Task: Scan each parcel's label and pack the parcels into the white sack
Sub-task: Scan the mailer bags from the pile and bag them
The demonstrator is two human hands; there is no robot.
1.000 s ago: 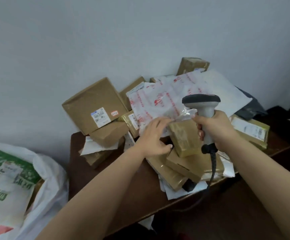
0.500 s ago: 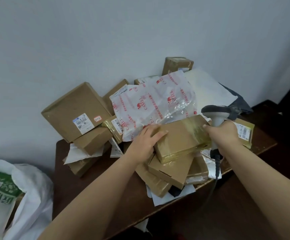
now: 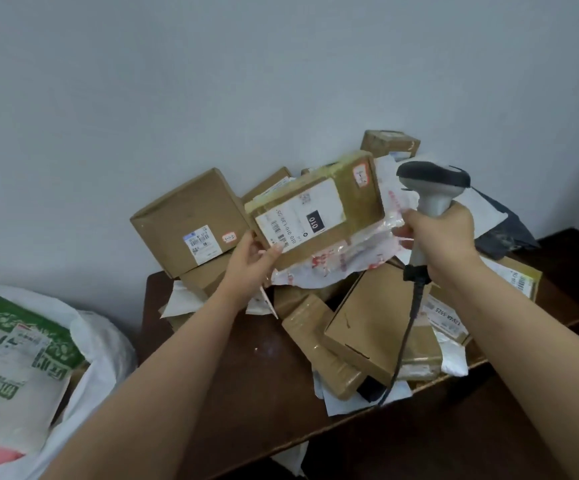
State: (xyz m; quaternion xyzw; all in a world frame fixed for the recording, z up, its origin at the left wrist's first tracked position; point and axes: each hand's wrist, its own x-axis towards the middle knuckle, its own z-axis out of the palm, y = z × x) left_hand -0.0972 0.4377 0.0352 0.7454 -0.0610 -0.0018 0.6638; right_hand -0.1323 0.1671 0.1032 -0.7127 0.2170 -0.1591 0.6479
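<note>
1. Left hand (image 3: 246, 261): fingers (image 3: 274, 252) curled round the lower left corner of a brown parcel (image 3: 319, 209), held raised above the pile, white label (image 3: 301, 216) facing the camera
2. Right hand (image 3: 440, 237): fingers wrapped round the grey scanner (image 3: 431, 181) handle, head just right of the parcel
3. Other parcels heaped on the dark surface (image 3: 246, 375)
4. White sack (image 3: 101, 344) at lower left, well apart from the held parcel
</note>
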